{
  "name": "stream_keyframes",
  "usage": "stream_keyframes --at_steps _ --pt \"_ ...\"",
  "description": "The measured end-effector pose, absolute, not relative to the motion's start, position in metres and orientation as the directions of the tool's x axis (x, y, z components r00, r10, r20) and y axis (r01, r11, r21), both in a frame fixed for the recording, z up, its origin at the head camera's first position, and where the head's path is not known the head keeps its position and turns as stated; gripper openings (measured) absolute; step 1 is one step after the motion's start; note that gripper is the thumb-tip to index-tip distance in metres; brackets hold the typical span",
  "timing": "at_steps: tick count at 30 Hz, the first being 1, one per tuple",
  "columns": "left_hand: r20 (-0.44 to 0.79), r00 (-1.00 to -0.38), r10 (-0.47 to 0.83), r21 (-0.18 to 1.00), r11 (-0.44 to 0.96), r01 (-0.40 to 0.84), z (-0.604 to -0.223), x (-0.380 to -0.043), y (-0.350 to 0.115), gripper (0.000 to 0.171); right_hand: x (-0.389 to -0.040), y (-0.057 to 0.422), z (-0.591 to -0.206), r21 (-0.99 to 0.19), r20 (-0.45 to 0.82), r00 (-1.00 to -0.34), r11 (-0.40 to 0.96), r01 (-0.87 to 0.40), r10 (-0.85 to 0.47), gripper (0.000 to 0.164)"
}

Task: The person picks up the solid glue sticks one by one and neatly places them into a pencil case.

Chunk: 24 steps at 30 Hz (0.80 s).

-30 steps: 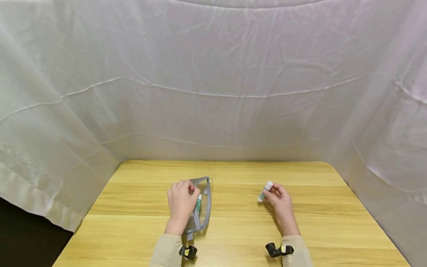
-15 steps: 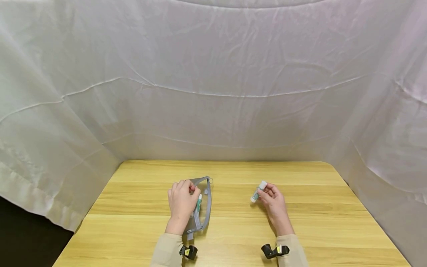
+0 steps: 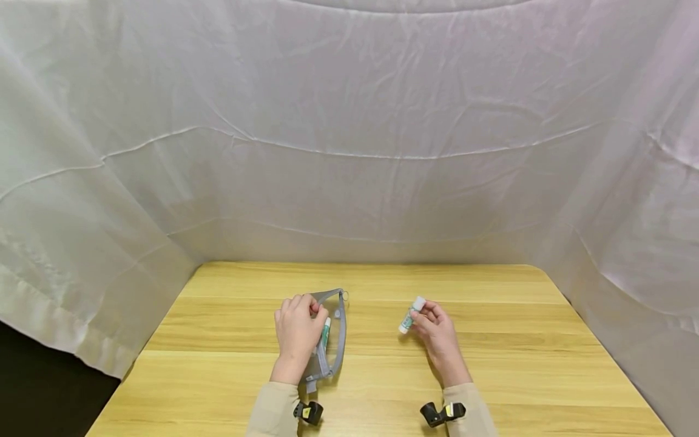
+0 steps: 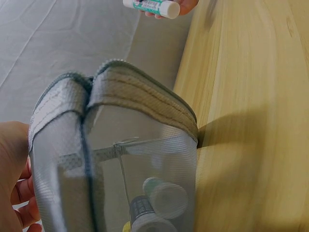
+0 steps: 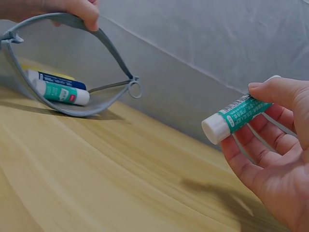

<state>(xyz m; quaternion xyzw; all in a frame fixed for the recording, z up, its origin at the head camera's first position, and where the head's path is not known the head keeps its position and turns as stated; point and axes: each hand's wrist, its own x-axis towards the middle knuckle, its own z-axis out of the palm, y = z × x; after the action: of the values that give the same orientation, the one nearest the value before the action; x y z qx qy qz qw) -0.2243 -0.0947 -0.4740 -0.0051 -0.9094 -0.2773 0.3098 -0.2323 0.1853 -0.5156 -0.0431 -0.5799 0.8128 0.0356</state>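
My left hand (image 3: 298, 331) pinches the upper edge of a grey mesh zipper pouch (image 3: 340, 340), whose mouth gapes toward the right. Inside the pouch lie a green-and-white glue stick (image 5: 63, 93), a dark blue one (image 5: 60, 79) behind it and something yellow (image 5: 38, 70) at the back. My right hand (image 3: 439, 340) holds another green-and-white glue stick (image 5: 241, 114) between thumb and fingers, tilted and raised above the table, to the right of the pouch. A small ring (image 5: 135, 90) hangs at the end of the pouch's zipper.
The wooden table (image 3: 519, 321) stretches out on both sides of the hands. Pale grey curtains (image 3: 382, 200) surround its back and sides. A small black camera (image 3: 442, 414) is strapped to each wrist.
My right hand has moved left toward the pouch, carrying the glue stick. The left hand and the pouch have stayed where they were.
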Motion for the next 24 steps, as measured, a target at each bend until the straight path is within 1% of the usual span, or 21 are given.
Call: stream_keyframes --at_steps 15,24 --pt "0.572 -0.804 -0.162 0.5 0.846 0.185 -0.473 -0.225 -0.095 0.017 -0.233 0.165 -0.519 -0.946 -0.039 -0.998 -0.324 0.02 0.052 0.025" --pt "0.558 -0.814 -0.162 0.505 0.845 0.177 -0.472 -0.224 -0.096 0.017 -0.231 0.155 -0.52 -0.948 -0.06 -0.998 -0.314 0.05 0.025 0.026"
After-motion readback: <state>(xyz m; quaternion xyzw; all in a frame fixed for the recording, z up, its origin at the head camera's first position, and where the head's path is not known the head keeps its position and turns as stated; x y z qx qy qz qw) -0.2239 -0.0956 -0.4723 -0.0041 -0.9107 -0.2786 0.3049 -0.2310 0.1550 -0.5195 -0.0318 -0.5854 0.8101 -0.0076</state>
